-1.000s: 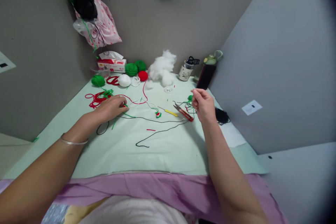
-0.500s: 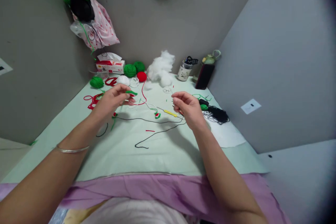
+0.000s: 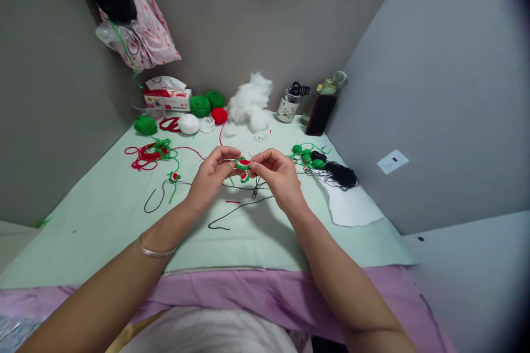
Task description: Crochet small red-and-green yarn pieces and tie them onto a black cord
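My left hand (image 3: 213,174) and my right hand (image 3: 278,174) meet above the middle of the pale green table cover (image 3: 248,231). Between their fingertips sits a small red-and-green crocheted piece (image 3: 242,165), pinched by my left fingers. My right fingers are pinched together right beside it, apparently on a thin needle or thread that is too small to make out. A second small red-and-green piece (image 3: 245,177) lies just below. A black thread (image 3: 232,214) trails across the cover under my hands.
Green, white and red yarn balls (image 3: 200,106), a tissue box (image 3: 167,99), white stuffing (image 3: 249,103), a cup of tools (image 3: 289,108) and a dark bottle (image 3: 318,113) line the back. Tangled red yarn (image 3: 146,155) lies left, green and black yarn (image 3: 331,172) right. A pink bag (image 3: 141,33) hangs on the wall.
Both hands have come together at the table's middle from apart. The left hand lifted a small crocheted piece off the cover and brought it to the right hand's fingertips.
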The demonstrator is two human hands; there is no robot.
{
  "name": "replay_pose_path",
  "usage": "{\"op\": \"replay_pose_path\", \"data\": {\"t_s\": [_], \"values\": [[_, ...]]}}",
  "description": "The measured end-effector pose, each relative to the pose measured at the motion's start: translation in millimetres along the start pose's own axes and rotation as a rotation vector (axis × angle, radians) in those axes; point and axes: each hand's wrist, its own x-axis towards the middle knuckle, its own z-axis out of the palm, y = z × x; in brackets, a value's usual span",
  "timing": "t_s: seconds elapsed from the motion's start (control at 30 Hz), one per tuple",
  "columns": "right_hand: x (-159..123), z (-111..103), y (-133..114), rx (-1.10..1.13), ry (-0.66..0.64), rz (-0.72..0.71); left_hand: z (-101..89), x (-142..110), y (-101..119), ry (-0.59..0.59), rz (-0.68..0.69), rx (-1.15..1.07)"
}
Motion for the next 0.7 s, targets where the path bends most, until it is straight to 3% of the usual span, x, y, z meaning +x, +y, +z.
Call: {"op": "replay_pose_path", "data": {"t_s": [0.17,0.37,0.7], "values": [[-5.3,7.1,7.0,-0.206,0.014,-0.129,-4.5,-3.2,2.2,-0.096,-0.184,-0.071],[-7.0,6.1,6.2,-0.285,0.017,-0.180,-11.3,-2.0,4.6,-0.074,-0.323,-0.280],[-11.9,8.9,4.1,-0.360,-0.100,-0.076,-15.4,0.9,3.3,0.023,-0.330,-0.378]]}}
